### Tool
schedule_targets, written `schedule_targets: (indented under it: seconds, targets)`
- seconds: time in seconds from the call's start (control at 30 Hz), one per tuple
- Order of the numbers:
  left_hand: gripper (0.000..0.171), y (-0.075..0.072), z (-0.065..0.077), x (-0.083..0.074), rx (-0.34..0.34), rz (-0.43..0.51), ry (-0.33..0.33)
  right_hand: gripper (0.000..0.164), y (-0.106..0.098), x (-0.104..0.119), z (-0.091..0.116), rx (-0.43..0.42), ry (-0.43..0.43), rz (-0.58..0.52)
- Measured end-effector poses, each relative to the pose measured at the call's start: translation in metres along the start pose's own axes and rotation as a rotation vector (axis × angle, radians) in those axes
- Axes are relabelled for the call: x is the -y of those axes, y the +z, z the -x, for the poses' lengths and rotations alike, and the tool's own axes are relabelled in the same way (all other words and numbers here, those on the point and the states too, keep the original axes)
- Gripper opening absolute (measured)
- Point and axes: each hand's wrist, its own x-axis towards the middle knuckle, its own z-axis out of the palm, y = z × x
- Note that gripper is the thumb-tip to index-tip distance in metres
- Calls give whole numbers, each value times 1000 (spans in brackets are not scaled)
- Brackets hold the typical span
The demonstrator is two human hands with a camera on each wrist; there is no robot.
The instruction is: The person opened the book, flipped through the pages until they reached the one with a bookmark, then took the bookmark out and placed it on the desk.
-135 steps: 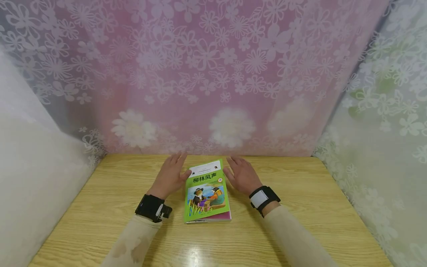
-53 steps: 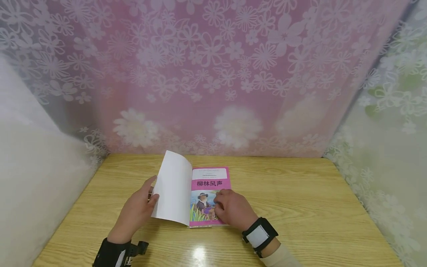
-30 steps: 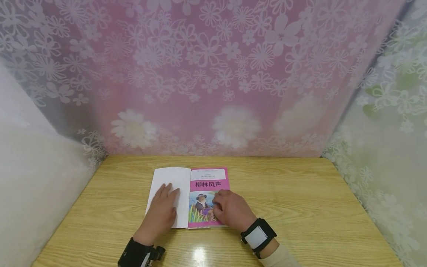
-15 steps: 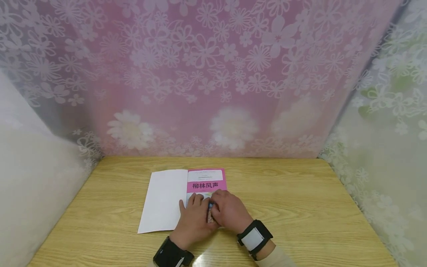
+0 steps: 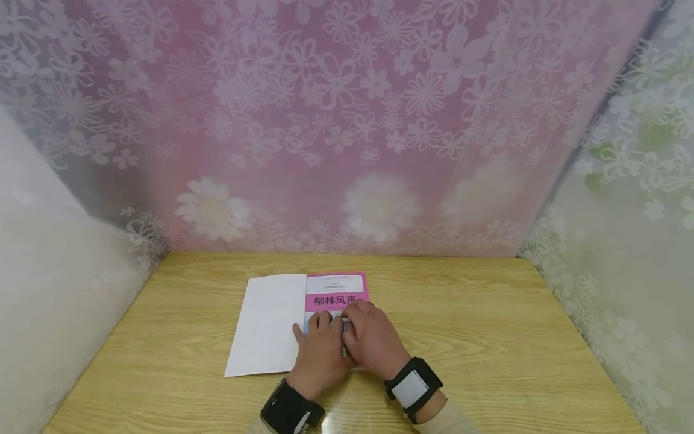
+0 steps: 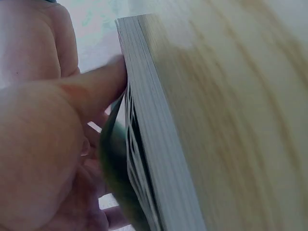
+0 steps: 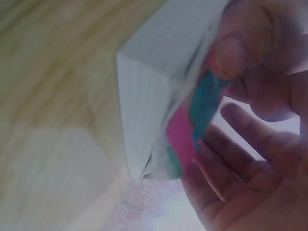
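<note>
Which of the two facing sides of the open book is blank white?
The left side, plain white with no print showing; the right side is pink with a dark printed title, and the right hand lies over its edge.

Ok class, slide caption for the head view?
Left hand and right hand on the pink title page of an open paperback, wood-grain table below.

The book [image 5: 333, 284] is paper, its opened white leaf [image 5: 264, 325] smooth and matt. The table [image 5: 466, 337] shows wood grain under a smooth, slightly glossy finish. The backdrop [image 5: 325, 132] looks like cloth; the sleeve [image 5: 451, 419], matt cloth.
</note>
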Motion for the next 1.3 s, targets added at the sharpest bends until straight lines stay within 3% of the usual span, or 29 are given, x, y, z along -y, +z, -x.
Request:
schedule_targets:
  seconds: [0.07,0.17,0.4,0.5,0.67,0.73,0.83,1.0,1.17,1.3]
  targets:
    - [63,0,-1,0,4,18,-11,23,-2,0,-1,-33,24,-6]
    - [71,-1,-2,3,-3,70,-35,37,-4,0,-2,-94,57,-24]
    - [82,-10,-6,22,-97,229,-51,54,-4,0,-4,-178,101,-82]
    - [83,-17,-6,33,-129,281,-66,45,-4,2,-4,-172,88,-65]
    - [88,-34,-3,54,-148,296,-106,13,-2,7,-2,-60,-10,-49]
    - [94,-40,-1,62,-161,265,-74,9,0,8,-1,-18,-45,-57]
    - [97,-47,0,75,-192,161,35,8,2,8,1,7,-68,-50]
    - [70,-54,2,93,-201,-8,216,8,2,7,3,13,-75,-52]
    - [22,-60,8,106,-131,-15,296,5,2,8,5,26,-87,-32]
    - [14,-63,13,114,-112,38,303,5,3,10,5,42,-86,-23]
